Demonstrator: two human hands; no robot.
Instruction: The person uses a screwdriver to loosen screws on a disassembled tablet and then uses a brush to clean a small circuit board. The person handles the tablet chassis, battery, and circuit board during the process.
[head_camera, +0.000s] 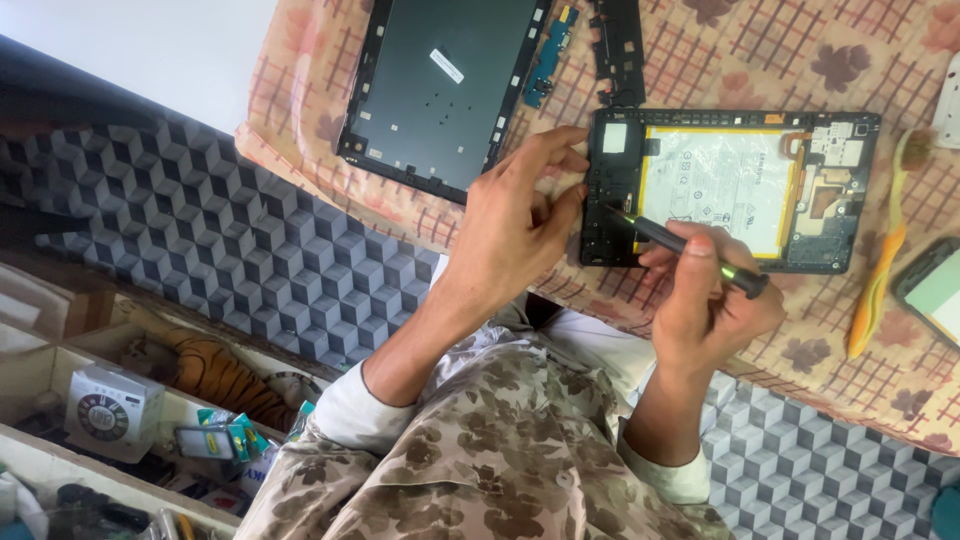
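Other things lying around the cloth and the floor

A dark flat back cover (440, 85) lies on the checked cloth with leaf shapes (300, 90). Just beside it sit a small blue board (548, 60) and a black frame piece (617, 50). An orange and green toothbrush (880, 270) lies at the cloth's far edge, near a phone (935, 290). The floor has a grey cube pattern (200, 230). A toy tiger (215, 375) rests in a box beside a small white box (110, 410).

Two hands — left hand (515, 225), right hand (705, 300). One screwdriver (690, 248). One opened tablet (730, 190), one detached back panel (440, 90) — one toothbrush (880, 270), one small blue circuit board (550, 55).
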